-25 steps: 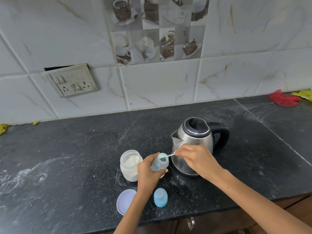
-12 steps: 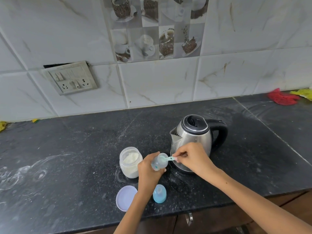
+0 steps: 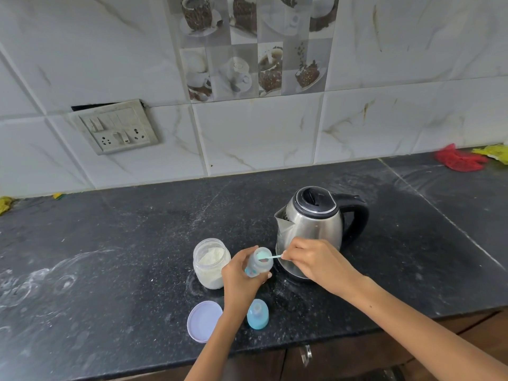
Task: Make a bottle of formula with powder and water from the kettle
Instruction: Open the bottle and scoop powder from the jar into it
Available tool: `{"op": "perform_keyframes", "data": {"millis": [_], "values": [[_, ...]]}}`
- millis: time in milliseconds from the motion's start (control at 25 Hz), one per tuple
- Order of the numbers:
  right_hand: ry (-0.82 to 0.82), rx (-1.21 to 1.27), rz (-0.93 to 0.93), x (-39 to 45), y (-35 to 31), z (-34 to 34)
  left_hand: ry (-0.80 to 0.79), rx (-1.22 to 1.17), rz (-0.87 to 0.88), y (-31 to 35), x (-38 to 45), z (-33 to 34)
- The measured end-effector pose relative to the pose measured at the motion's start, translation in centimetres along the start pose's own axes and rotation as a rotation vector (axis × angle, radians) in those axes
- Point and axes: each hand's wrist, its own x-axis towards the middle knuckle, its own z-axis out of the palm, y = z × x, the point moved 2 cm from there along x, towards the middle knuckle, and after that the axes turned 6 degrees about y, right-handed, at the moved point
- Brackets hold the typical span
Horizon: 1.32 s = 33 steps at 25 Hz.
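My left hand [image 3: 242, 273] wraps the small bottle [image 3: 259, 264], tilted, off the surface. Right hand [image 3: 316, 261] fingers pinch the scoop [image 3: 270, 257] handle, bowl at the mouth. Bottle seems light, likely slick plastic; grip mid-body. Kettle [image 3: 313, 229] just beyond my right fingers.

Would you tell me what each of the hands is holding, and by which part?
The left hand grips the bottle around its body; the right hand pinches the scoop by its handle end.
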Motion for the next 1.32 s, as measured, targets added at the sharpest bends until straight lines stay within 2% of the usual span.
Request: {"op": "perform_keyframes", "data": {"millis": [160,280,520,640,760,880,1160,1320], "values": [[0.026,0.226,0.444,1.2,0.5,0.3,0.018,-0.039,-0.069,0.0,-0.3,0.2],[0.078,0.315,0.65,1.2,0.5,0.9,0.058,-0.049,-0.096,0.2,-0.7,0.2],[0.237,0.528,0.912,0.2,-0.2,2.4,0.097,-0.015,-0.099,-0.3,-1.0,0.5],[0.32,0.774,1.033,0.3,-1.0,2.5,0.118,0.036,-0.095,-0.2,-1.9,-0.4],[0.325,0.996,1.049,1.9,-2.0,2.6,0.207,0.046,-0.068,0.6,-3.4,-2.5],[0.243,1.059,0.967,4.5,-2.7,4.0,0.266,0.049,-0.072,0.7,-4.0,-4.7],[0.1,0.702,0.788,8.7,-3.8,8.9,0.281,0.081,-0.092,-0.3,-4.7,-6.9],[0.068,0.66,0.808,8.7,-3.5,10.1,0.227,0.088,-0.066,-0.4,-5.0,-6.3]]}}
